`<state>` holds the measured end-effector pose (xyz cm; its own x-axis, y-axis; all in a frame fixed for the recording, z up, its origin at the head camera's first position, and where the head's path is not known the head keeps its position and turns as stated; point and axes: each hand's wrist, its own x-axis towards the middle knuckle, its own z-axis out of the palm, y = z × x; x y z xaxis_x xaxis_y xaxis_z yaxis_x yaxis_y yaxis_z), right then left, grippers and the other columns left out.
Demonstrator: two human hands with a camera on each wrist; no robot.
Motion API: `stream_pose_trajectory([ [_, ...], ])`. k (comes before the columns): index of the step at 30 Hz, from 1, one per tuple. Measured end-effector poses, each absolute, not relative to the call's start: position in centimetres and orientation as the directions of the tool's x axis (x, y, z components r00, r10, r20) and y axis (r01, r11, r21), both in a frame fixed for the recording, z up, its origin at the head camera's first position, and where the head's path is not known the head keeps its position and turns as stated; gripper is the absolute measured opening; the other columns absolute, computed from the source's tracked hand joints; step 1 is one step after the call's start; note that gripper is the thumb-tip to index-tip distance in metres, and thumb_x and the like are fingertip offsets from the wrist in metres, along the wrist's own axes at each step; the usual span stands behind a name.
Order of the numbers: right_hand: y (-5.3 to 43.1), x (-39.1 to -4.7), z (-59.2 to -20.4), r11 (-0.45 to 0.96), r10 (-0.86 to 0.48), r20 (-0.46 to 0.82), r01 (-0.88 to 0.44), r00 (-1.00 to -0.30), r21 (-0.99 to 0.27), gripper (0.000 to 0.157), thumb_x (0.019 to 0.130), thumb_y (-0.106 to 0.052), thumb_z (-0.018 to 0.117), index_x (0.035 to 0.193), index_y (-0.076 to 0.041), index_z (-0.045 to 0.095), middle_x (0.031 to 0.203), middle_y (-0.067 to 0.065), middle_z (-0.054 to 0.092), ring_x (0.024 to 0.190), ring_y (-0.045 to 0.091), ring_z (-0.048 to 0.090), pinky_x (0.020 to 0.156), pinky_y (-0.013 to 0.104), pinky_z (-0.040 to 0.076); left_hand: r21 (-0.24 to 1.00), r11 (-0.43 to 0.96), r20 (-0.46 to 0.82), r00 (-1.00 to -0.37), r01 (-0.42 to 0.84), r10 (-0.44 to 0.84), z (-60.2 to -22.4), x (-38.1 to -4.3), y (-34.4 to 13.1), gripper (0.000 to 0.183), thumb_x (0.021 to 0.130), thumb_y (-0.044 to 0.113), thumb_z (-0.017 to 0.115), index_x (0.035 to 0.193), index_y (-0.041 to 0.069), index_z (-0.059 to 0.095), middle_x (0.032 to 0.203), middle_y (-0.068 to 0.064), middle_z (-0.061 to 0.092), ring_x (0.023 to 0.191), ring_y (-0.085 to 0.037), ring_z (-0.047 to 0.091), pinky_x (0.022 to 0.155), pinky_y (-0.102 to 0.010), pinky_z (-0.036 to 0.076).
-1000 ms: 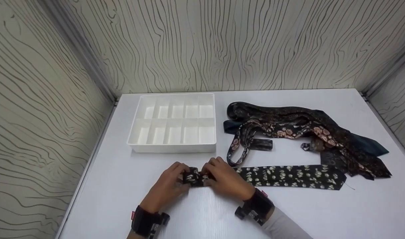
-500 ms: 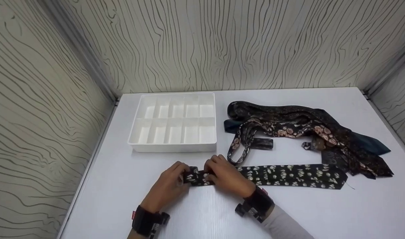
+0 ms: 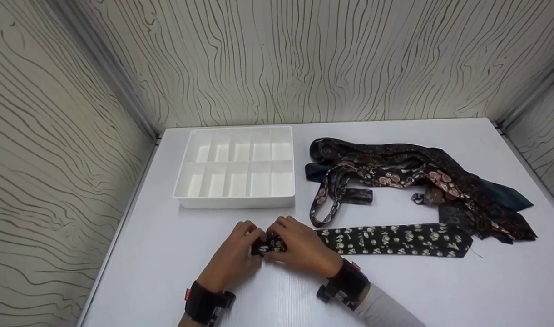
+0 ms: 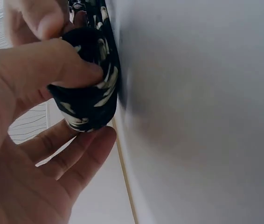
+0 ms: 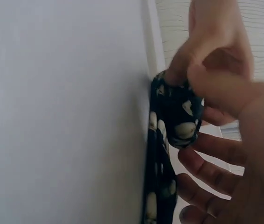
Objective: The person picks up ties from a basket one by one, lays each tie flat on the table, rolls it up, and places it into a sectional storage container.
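A dark necktie [image 3: 395,240] with a pale floral print lies across the front of the table, its wide end flat and pointing right. Its left end is wound into a roll [image 4: 85,105]. My left hand [image 3: 231,256] grips that roll, the thumb pressed in at its side and the fingers beneath it in the left wrist view. From the right, my right hand [image 3: 304,247] holds the roll between thumb and fingers. Seen from the right wrist, the roll [image 5: 183,116] sits on edge, with the tie's flat length running off from it. Part of the roll is hidden by both hands.
Behind the hands stands a white box [image 3: 234,203] divided into several compartments. At the right back lies a heap of dark patterned neckties [image 3: 386,154], one loop reaching down near the floral tie. Patterned panels [image 3: 277,63] wall the table's back and sides.
My right hand first slid a little right along the tie, then came back left against the roll beside my left hand. The left hand stayed about in place; the heap has not moved.
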<state>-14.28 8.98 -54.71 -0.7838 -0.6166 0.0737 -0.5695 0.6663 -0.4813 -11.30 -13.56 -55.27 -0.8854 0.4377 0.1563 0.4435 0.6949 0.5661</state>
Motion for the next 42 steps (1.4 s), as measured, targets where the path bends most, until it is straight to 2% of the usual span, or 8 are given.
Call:
stream_pose_trajectory([
  [4, 9.0, -14.1, -55.0, 0.681, -0.592, 0.088, -0.555, -0.801, -0.479, 0.042, 0.086, -0.042, 0.085, 0.118, -0.02, 0.07, 0.111, -0.008, 0.065, 0.1, 0.01, 0.058, 0.085, 0.028, 0.055, 0.639, 0.641, 0.132, -0.882, 0.425, 0.453, -55.3, -11.4, -13.6, 0.044, 0.081, -0.001, 0.077, 0.117, 0.021, 0.065, 0.123, 0.008, 0.058, 0.11, -0.01, 0.061, 0.097, -0.033, 0.058],
  [6, 9.0, -14.0, -55.0, 0.68, -0.591, 0.096, -0.558, -0.801, -0.475, 0.043, 0.085, -0.04, 0.087, 0.118, -0.019, 0.07, 0.111, -0.008, 0.065, 0.1, 0.01, 0.058, 0.085, 0.029, 0.056, 0.662, 0.614, 0.135, -0.874, 0.43, 0.467, -55.3, -11.5, -13.6, 0.041, 0.082, 0.0, 0.078, 0.115, 0.019, 0.064, 0.122, 0.009, 0.058, 0.109, -0.009, 0.063, 0.097, -0.032, 0.059],
  [11, 9.1, -13.9, -54.7, 0.667, -0.607, 0.116, -0.583, -0.786, -0.463, 0.052, 0.083, -0.042, 0.089, 0.125, -0.019, 0.069, 0.117, -0.004, 0.064, 0.106, 0.013, 0.061, 0.089, 0.033, 0.058, 0.614, 0.629, 0.174, -0.859, 0.476, 0.481, -55.2, -11.5, -13.5, 0.035, 0.08, 0.004, 0.082, 0.109, 0.019, 0.069, 0.122, 0.011, 0.063, 0.114, -0.008, 0.062, 0.101, -0.032, 0.057],
  [16, 9.4, -13.6, -54.7, 0.673, -0.604, 0.124, -0.587, -0.787, -0.45, 0.04, 0.086, -0.037, 0.087, 0.117, -0.017, 0.071, 0.11, -0.005, 0.067, 0.1, 0.012, 0.061, 0.085, 0.029, 0.057, 0.584, 0.632, 0.192, -0.843, 0.51, 0.502, -55.1, -11.5, -13.3, 0.039, 0.083, 0.01, 0.085, 0.117, 0.02, 0.069, 0.127, 0.01, 0.065, 0.121, -0.01, 0.061, 0.107, -0.033, 0.055],
  [23, 9.6, -13.2, -54.6, 0.66, -0.61, 0.129, -0.591, -0.782, -0.464, 0.048, 0.084, -0.038, 0.089, 0.122, -0.018, 0.068, 0.114, -0.005, 0.063, 0.102, 0.012, 0.061, 0.085, 0.03, 0.058, 0.475, 0.663, 0.262, -0.813, 0.578, 0.52, -55.1, -11.4, -13.2, 0.042, 0.076, 0.004, 0.083, 0.113, 0.021, 0.074, 0.119, 0.011, 0.069, 0.106, -0.01, 0.062, 0.094, -0.029, 0.057],
  [28, 9.8, -13.0, -54.7, 0.654, -0.604, 0.137, -0.586, -0.785, -0.478, 0.033, 0.089, -0.029, 0.084, 0.115, -0.018, 0.068, 0.108, -0.006, 0.064, 0.096, 0.01, 0.061, 0.08, 0.027, 0.056, 0.469, 0.654, 0.27, -0.802, 0.593, 0.533, -55.1, -11.3, -12.9, 0.039, 0.082, 0.011, 0.086, 0.117, 0.022, 0.075, 0.122, 0.01, 0.07, 0.111, -0.011, 0.063, 0.098, -0.031, 0.057],
  [36, 10.3, -12.8, -54.7, 0.667, -0.602, 0.103, -0.569, -0.792, -0.481, 0.048, 0.084, -0.032, 0.088, 0.125, -0.018, 0.066, 0.113, -0.003, 0.061, 0.101, 0.012, 0.061, 0.086, 0.033, 0.058, 0.437, 0.664, 0.258, -0.792, 0.606, 0.553, -54.7, -11.3, -12.7, 0.045, 0.078, 0.009, 0.087, 0.12, 0.025, 0.076, 0.117, 0.01, 0.071, 0.1, -0.011, 0.061, 0.087, -0.028, 0.057],
  [42, 11.1, -13.0, -54.8, 0.688, -0.603, 0.142, -0.602, -0.785, -0.405, 0.039, 0.085, -0.029, 0.087, 0.118, -0.017, 0.069, 0.111, -0.003, 0.063, 0.102, 0.014, 0.053, 0.09, 0.036, 0.053, 0.428, 0.679, 0.264, -0.8, 0.597, 0.538, -54.6, -11.3, -13.0, 0.049, 0.077, 0.01, 0.085, 0.123, 0.024, 0.077, 0.116, 0.008, 0.072, 0.104, -0.013, 0.064, 0.091, -0.032, 0.058],
])
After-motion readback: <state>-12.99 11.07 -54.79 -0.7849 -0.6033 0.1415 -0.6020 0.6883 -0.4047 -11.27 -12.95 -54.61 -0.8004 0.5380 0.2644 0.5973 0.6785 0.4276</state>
